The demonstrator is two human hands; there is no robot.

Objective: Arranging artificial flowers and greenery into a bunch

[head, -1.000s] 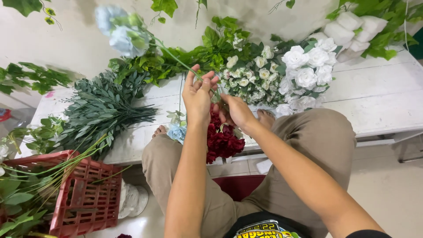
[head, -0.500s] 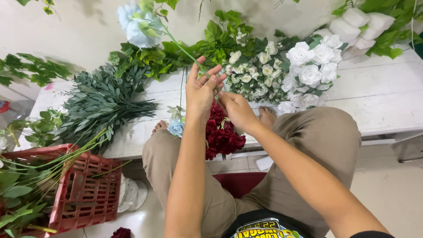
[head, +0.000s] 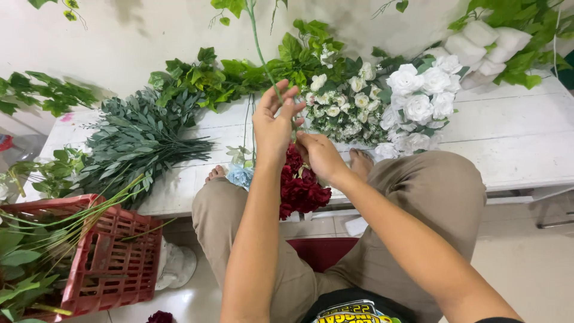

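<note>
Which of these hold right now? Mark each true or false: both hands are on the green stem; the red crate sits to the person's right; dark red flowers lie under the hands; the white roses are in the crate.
1. Both hands, left hand and right hand, pinch the green stem: true.
2. The red crate sits at the person's right: false, it is at their left.
3. Dark red flowers lie under the hands: true.
4. The white roses are in the crate: false, they lie on the white table.

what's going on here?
A seated person is handling flower stems over a low white table. The left hand pinches a long green stem upright; the right hand touches it lower down, just above a dark red flower bunch. White flowers, leafy greens and a red crate sit around.
</note>
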